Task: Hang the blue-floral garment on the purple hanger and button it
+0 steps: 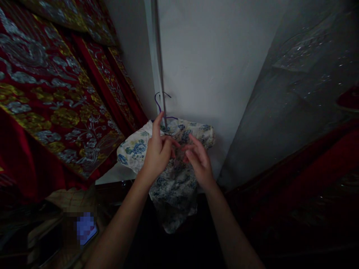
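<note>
Hovering or touching, can't tell which: both hands over the front of the blue-floral shirt point(175, 186), just below its neckline. Shirt's on a purple hanger point(155, 100), hook up by the pale vertical pole point(157, 48).

L hand point(157, 155): one digit straight up, rest curled inward. R hand point(199, 162): fingers part-bent, tips close to L's. Can't tell if either one pinches cloth; tips blurred/dark.

Rel. to shirt: red embroidered cloth w/ gold + silver motifs point(64, 93) at left; pale wall point(213, 56) behind; grey shiny sheet point(280, 101) at right; lit screen point(85, 228) lower left, partly pixelated.
</note>
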Demonstrator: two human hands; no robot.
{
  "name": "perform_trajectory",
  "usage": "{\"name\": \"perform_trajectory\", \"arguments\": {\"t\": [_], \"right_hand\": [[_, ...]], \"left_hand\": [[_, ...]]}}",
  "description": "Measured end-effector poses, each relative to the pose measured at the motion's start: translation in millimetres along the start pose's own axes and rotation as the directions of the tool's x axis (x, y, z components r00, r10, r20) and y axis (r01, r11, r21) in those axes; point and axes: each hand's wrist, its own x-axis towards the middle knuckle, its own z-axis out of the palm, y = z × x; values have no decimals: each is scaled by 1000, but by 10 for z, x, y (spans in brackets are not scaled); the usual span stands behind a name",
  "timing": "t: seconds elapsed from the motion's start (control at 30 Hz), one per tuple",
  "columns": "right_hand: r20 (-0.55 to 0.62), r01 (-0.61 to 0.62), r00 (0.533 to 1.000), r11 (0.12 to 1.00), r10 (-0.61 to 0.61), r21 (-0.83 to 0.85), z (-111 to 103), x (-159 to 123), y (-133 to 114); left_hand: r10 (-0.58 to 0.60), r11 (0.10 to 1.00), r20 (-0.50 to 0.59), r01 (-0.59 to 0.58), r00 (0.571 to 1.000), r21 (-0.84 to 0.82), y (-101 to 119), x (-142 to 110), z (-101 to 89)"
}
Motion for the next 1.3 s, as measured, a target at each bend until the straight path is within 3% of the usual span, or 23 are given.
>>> {"name": "perform_trajectory", "arguments": {"t": [0.1,0.23,0.53,0.63,0.73,0.83,0.93,1.07,1.2,1.3], "right_hand": [[138,251,965,945,-225,-212,81,455,-207],[205,395,917,855,-343,-337,159,568,-206],[247,436,892,864,-378,-253,269,573,-345],[403,428,866,856,-296,-290,257,603,-527],[577,442,800,812,-165,-382,240,626,-712],[606,516,767,762,-210,-390,268,665,-750],[514,518,795,800,-321,-303,320,727,-672],[182,436,898,868,-401,-236,180,899,-685],[-113,395,898,894,-424,-213,-410,1069,-850],[-186,223,957,974,-224,-26,-930,942,-857]], "left_hand": [[8,1000,-21,-9,1000,-18,13,-9,-49],[19,1000,-58,-20,998,-23,-56,-113,-78],[-70,979,-139,41,988,-202,-207,-139,-70],[-57,974,-191,13,980,-226,-156,-128,-98],[-70,978,-195,29,978,-208,-54,-123,-138],[-89,978,-213,45,973,-204,10,-104,-138],[-55,987,-217,20,975,-159,-76,-106,-69],[-96,995,-106,92,990,-45,-497,-274,64],[-152,978,49,143,987,154,-920,-551,103],[-87,970,-3,86,996,227,-951,-572,81]]}}
